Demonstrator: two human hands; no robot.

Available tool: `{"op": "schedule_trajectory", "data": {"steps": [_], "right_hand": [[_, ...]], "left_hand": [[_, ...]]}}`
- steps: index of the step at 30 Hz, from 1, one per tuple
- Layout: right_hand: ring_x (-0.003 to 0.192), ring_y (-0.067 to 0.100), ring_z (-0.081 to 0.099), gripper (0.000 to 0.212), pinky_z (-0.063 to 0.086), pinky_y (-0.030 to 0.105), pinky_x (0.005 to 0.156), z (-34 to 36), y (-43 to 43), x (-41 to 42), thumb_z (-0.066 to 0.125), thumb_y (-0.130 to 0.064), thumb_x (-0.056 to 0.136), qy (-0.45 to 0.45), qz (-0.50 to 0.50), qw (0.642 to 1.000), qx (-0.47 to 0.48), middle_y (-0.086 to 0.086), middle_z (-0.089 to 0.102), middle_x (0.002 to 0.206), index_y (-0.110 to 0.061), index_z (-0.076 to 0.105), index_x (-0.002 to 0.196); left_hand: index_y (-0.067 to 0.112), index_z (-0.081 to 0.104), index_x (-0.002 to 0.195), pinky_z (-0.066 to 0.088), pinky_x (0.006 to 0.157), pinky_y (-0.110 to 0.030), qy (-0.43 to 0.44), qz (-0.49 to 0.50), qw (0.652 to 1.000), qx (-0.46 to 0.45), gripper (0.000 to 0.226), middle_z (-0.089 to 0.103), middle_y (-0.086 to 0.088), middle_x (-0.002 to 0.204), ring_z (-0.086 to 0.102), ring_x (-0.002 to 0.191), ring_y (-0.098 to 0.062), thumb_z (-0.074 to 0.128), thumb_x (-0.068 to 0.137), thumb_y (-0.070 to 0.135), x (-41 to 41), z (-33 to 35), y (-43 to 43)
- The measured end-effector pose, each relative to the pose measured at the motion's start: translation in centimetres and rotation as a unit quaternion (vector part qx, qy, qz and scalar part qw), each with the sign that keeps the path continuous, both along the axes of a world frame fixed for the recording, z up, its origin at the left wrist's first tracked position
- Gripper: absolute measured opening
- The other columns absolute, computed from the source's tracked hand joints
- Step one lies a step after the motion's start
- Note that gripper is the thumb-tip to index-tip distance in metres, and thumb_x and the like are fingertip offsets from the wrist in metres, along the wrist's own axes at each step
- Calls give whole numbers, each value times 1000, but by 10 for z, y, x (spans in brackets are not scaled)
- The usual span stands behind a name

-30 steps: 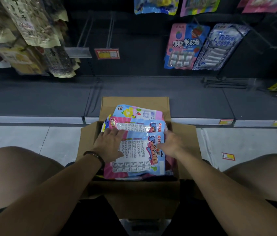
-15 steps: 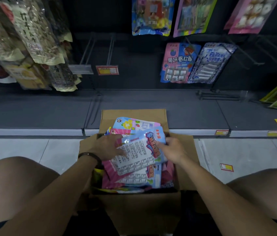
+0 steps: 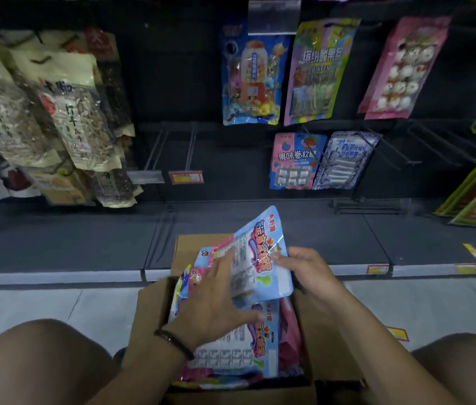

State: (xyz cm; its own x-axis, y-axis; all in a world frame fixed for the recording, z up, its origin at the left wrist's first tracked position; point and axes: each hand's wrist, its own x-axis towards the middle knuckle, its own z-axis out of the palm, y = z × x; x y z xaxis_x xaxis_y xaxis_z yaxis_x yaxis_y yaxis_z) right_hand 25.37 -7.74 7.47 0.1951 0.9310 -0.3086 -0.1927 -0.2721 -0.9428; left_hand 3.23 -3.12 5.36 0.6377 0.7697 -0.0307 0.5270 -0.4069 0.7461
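An open cardboard box (image 3: 154,317) stands on the floor between my knees, holding a stack of blue and pink candy packets (image 3: 239,355). One blue packet (image 3: 260,258) is raised above the box and tilted, its top corner pointing up and to the right. My right hand (image 3: 304,270) pinches this packet at its right edge. Spread over the stack, my left hand (image 3: 216,302) has straight fingers, and the index fingertip touches the raised packet's printed face. A dark bracelet is on my left wrist.
Behind the box is a dark store shelf (image 3: 55,244) with a pegboard wall. Bare metal pegs (image 3: 172,150) and a red price tag (image 3: 185,177) hang at centre left. Seed bags (image 3: 78,112) hang at left, candy packets (image 3: 252,74) (image 3: 295,162) at centre right.
The top blue packet has come up out of the box and tilted, held by my right hand. My left hand slid off its grip and spread over the stack. My view tilted upward.
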Motion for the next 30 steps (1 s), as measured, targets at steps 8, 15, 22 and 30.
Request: {"op": "schedule_trajectory", "data": {"steps": [8, 15, 22, 30], "right_hand": [[95, 23, 75, 30, 58, 31, 76, 19, 4, -10, 53, -32, 110, -108, -15, 992, 61, 9, 80, 103, -16, 79, 110], [111, 10, 70, 67, 62, 43, 94, 42, 4, 15, 76, -49, 90, -196, -95, 972, 89, -8, 66, 131, -38, 47, 149], [126, 13, 68, 83, 60, 43, 100, 76, 1, -14, 74, -6, 97, -110, -182, 940, 267, -12, 65, 143, -58, 40, 153], [123, -23, 47, 61, 43, 4, 97, 158, -14, 25, 78, -28, 95, -325, -149, 889, 287, -21, 54, 137, -58, 54, 142]], "left_hand": [[28, 68, 123, 54, 79, -10, -185, 151, 970, -38, 22, 72, 40, 101, 72, 98, 4, 68, 103, 18, 20, 23, 1], [20, 62, 137, 63, 94, -40, -268, 105, 928, -235, 33, 75, 0, 130, 74, 118, -23, 62, 105, 25, 0, 54, 23], [15, 69, 128, 55, 102, -63, -355, 163, 874, -288, 33, 78, -15, 121, 75, 110, -40, 66, 101, 33, 24, 91, 20], [17, 74, 122, 54, 104, -62, -399, 104, 883, -222, 27, 78, -15, 121, 74, 113, -40, 69, 101, 33, 72, 185, 26]]}}
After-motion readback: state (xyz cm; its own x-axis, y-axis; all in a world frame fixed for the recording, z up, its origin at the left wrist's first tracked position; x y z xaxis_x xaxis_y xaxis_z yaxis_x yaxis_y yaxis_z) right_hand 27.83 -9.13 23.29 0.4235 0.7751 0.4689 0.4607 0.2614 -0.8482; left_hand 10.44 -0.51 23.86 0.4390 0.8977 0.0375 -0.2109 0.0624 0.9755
